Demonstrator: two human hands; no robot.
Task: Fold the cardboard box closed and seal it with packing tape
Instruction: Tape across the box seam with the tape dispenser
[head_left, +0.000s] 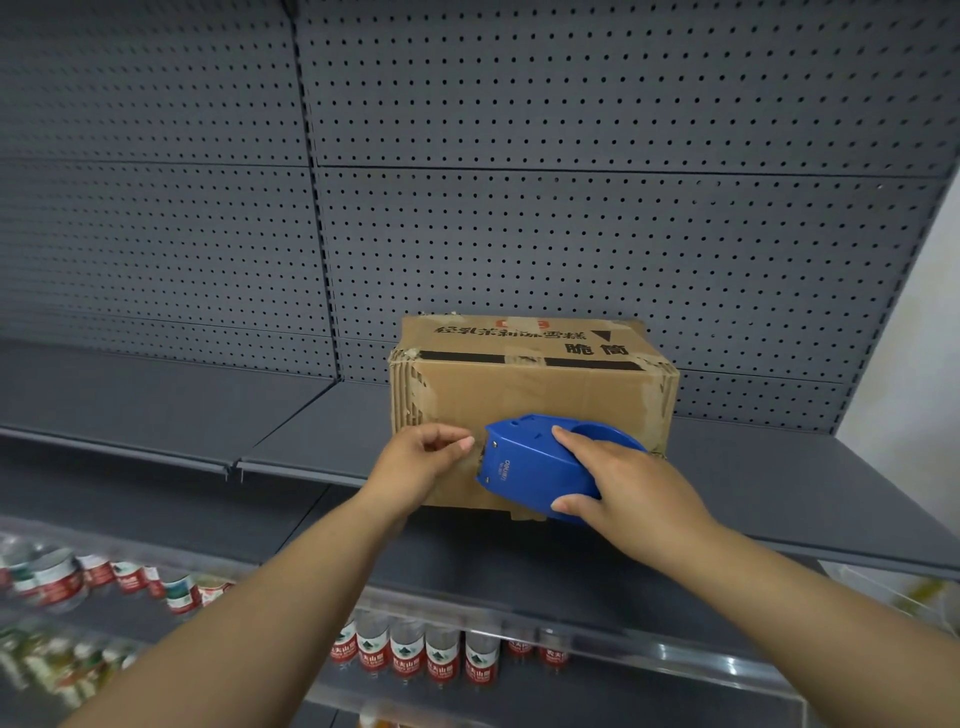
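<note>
The box sits closed on the shelf, long axis running left-right, so taping is in hand. The right hand grips the blue dispenser against the box's near face, nose pointing left, while the left hand pinches the tape end beside it. Next likely calls for pulling the dispenser right while the left anchors.

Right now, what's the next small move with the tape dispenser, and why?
Probably draw the blue plastic tape dispenser rightward along the brown cardboard box. The left hand pinches at its mouth against the box's front, apparently anchoring the tape end, while the right hand holds it.
</note>
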